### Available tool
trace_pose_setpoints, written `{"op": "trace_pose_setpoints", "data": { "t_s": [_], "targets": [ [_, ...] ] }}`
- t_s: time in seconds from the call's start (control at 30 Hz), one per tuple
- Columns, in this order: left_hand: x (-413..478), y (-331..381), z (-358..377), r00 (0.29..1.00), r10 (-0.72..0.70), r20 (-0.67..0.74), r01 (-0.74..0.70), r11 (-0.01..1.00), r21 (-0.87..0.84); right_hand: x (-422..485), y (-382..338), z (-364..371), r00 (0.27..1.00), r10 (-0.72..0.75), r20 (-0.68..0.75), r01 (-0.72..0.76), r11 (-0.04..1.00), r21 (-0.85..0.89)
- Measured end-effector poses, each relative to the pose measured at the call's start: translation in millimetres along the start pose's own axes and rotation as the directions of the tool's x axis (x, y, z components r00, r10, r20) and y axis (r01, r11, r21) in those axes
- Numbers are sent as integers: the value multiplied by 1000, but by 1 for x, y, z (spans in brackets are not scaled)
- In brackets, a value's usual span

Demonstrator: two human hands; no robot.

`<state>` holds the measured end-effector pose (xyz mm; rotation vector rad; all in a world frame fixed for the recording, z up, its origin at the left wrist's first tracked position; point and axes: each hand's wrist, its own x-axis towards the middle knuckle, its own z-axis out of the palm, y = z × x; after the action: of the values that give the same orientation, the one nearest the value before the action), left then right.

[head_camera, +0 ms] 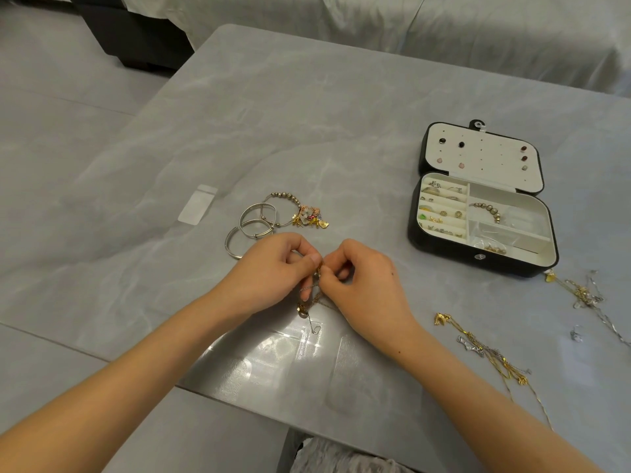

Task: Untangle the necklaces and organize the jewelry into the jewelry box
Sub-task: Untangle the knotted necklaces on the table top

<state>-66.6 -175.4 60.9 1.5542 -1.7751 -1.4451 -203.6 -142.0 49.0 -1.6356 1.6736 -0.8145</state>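
The left hand [273, 268] and the right hand [362, 281] are both curled tight. Each one pinches a bit of the same knotted necklace [316, 285], right where the two hands meet. The rest of the necklace trails down under the hands, with a round bead [303, 314] at the bottom, close to the bench [307, 114]. The chain looks very thin. If the hands pull apart too hard, the knot could get tighter, or the chain could snap. If a pinch slips, the necklace could drop and fall into a heap. Just past the left hand lie some silver bangles [252, 223], and a loose end could catch on them. Off to the side of the right hand lie more gold chains [485, 353], not yet sorted. A sweeping arm could drag them into a new knot or push them off the edge. The open box [444, 249] sits farther out past the right hand, with room left inside
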Motion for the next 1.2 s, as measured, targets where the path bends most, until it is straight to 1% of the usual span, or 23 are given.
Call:
{"op": "trace_pose_setpoints", "data": {
  "t_s": [0.07,0.17,0.23,0.33,0.4,0.6,0.73,0.87,0.93,1.0,1.13,1.2],
  "targets": [
    [0,-2,1,1000,9,-28,-10,1000,-11,2,1,0,999,4,-48,-5,1000,-18],
    [1,-3,3,999,26,-34,-25,999,40,6,2,-3,997,10,-72,-12,999,-31],
    [1,-3,4,999,38,-30,-36,997,63,8,3,-4,999,-7,-48,6,999,-33],
    [2,-3,4,998,54,-33,-50,994,92,11,5,-7,998,-64,20,66,991,-119],
    [1,-3,3,997,64,-31,-60,992,111,14,4,-12,996,-62,66,71,988,-139],
    [1,-4,3,997,70,-29,-65,986,152,15,3,-29,995,19,102,-9,995,-95],
    [2,-3,4,996,80,-34,-73,981,179,15,4,-40,990,65,125,-61,998,-33],
    [2,-5,5,995,92,-50,-80,976,200,17,9,-51,991,93,94,-86,993,-77],
    [1,-5,5,994,101,-47,-90,975,204,18,11,-51,996,72,59,-62,986,-152],
    [1,-5,6,992,110,-53,-98,975,199,17,12,-47,998,17,66,-1,972,-235],
    [1,-6,5,991,117,-63,-103,977,188,17,11,-36,981,-74,178,132,931,-339],
    [1,-6,5,991,119,-58,-107,977,185,18,9,-32,972,-110,208,182,913,-365]
  ]
}}
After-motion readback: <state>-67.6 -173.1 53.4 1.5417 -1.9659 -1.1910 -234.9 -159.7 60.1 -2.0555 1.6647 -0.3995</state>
